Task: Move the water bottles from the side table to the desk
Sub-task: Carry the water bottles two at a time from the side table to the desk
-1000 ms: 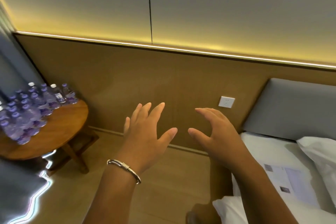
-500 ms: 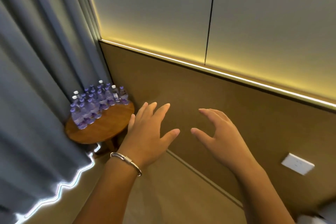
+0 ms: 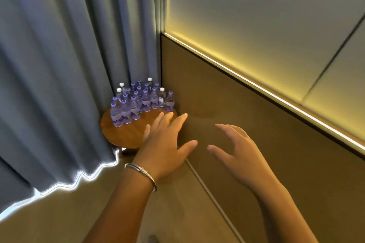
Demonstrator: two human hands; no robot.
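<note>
Both sets of fingers are spread apart & empty: left hand (image 3: 166, 144) flat, palm down, fingertips reaching out over the near-right edge of the round wooden side table (image 3: 126, 134) from where I stand, tho prob. not touching it; right hand (image 3: 235, 150) beside it, fingers loosely bent, thumb out, in front of the tan wall panel (image 3: 227, 104). A metal bangle (image 3: 141, 169) sits on the left wrist. The water bottles (image 3: 138, 100), well over a dozen w/ purple caps & labels plus a few white-capped ones, stand upright & packed tight on the far half of the side table, tucked into the corner betw. the grey curtain (image 3: 59, 65) on the left & the wall panel on the right. The desk they're meant for isn't in sight. Looks to me like the reach-in step, nothing picked up yet. To do it well, I'd say: get closer first, the hands are short of the cluster; take the near-row bottles before the far ones, so nothing gets knocked over; grip each round the body, not the cap; one per hand seems safest, since they're crowded & a nudged bottle could topple its neighbours or roll off the edge. Watch the curtain on the left, it hangs just beside the bottles & could snag.
</note>
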